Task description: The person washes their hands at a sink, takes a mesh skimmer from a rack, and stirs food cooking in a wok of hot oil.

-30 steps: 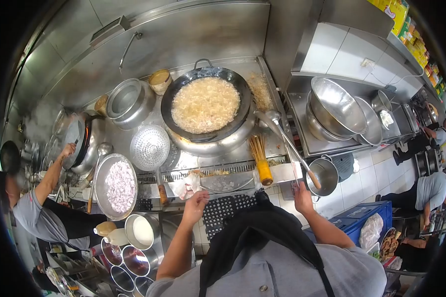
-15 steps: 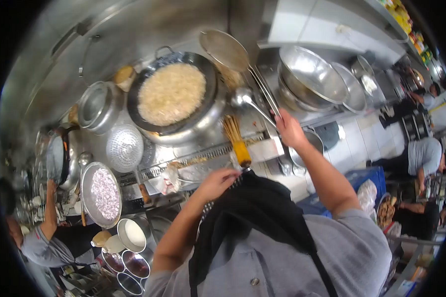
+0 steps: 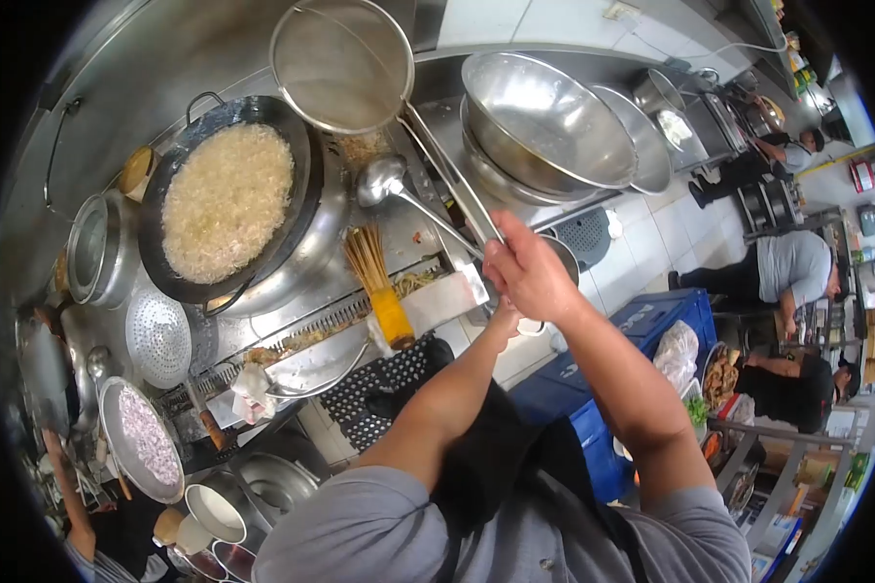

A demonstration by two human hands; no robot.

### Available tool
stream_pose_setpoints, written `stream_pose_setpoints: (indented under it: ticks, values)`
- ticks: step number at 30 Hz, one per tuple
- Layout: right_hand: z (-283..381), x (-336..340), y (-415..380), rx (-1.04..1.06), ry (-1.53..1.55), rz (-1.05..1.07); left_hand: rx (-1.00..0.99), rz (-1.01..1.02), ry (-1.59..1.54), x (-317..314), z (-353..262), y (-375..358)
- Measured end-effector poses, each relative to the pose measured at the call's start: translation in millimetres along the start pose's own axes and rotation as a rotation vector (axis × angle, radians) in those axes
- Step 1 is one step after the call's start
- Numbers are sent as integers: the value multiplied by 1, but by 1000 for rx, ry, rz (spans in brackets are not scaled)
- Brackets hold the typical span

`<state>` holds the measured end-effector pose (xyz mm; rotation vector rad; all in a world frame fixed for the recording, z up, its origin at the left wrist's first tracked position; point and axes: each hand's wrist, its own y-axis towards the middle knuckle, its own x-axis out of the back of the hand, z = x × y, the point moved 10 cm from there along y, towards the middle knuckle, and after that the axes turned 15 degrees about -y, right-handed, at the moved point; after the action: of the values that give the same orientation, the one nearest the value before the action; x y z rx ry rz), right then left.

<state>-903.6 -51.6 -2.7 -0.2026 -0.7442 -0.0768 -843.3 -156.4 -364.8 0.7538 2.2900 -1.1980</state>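
Observation:
My right hand [image 3: 530,272] is shut on the long handle of a round mesh strainer [image 3: 340,63], which is raised over the back of the stove, right of a black wok [image 3: 301,146] full of pale frying food [image 3: 226,199]. My left hand [image 3: 503,319] reaches up just under the right one, mostly hidden by it. The thin handle of a steel ladle [image 3: 381,180] runs to the same spot. I cannot tell what the left hand grips.
A bamboo brush [image 3: 379,282] stands at the stove front. Stacked steel bowls [image 3: 544,117] sit to the right, a perforated skimmer [image 3: 158,337] and a tray of chopped onion [image 3: 146,437] to the left. A blue crate [image 3: 651,321] is on the floor. Co-workers [image 3: 792,267] stand at right and lower left.
My right hand has lifted the strainer from beside the stove up over its back. My left hand moved from the stove front across to under the right hand. The view swung right.

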Motion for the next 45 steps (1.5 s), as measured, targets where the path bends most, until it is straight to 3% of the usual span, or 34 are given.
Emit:
stream_pose_setpoints:
  ticks: [3, 8, 12, 15, 18, 19, 23, 24, 26, 30, 36, 40, 41, 44, 45]
  values:
    - [-21, -20, 7, -58, 288, 127, -115, 19, -85, -15, -30, 3]
    - [-52, -26, -3, -77, 385, 193, -141, 175, -77, -34, -84, -56]
    - [-75, -47, 1, -83, 513, 236, -4, -60, -19, 27, -77, -117]
    - [-67, -66, 14, -99, 565, 250, 13, -126, 320, 89, -47, -118]
    - [-43, -70, 51, -11, 502, 168, 22, -5, 995, 112, -56, -137]
    - [-30, -67, 62, 28, 459, 147, -47, 34, 1049, 107, -77, -159]
    - [20, -65, 84, 71, 425, 99, -278, 114, 740, 132, -146, -252]
    - [23, -67, 84, 74, 397, 33, -258, 104, 614, 139, -165, -279]
    - [13, -77, 78, 60, 316, -93, -207, 97, 338, 131, -202, -336]
    - [-19, -102, 37, 32, 46, -250, -348, 122, 235, 134, -261, -384]
    - [-68, -111, -48, -140, -209, -316, -340, 293, 98, 84, -300, -372]
    - [-93, -122, -77, -245, -87, -186, -304, 402, 57, 7, -308, -345]
    - [-97, -123, -78, -182, -127, -205, -315, 418, 28, -10, -310, -332]
    - [-101, -114, -78, -169, -91, -132, -438, 404, -64, -58, -342, -289]
    - [-98, -107, -76, -171, -68, -99, -454, 304, -62, -65, -353, -264]
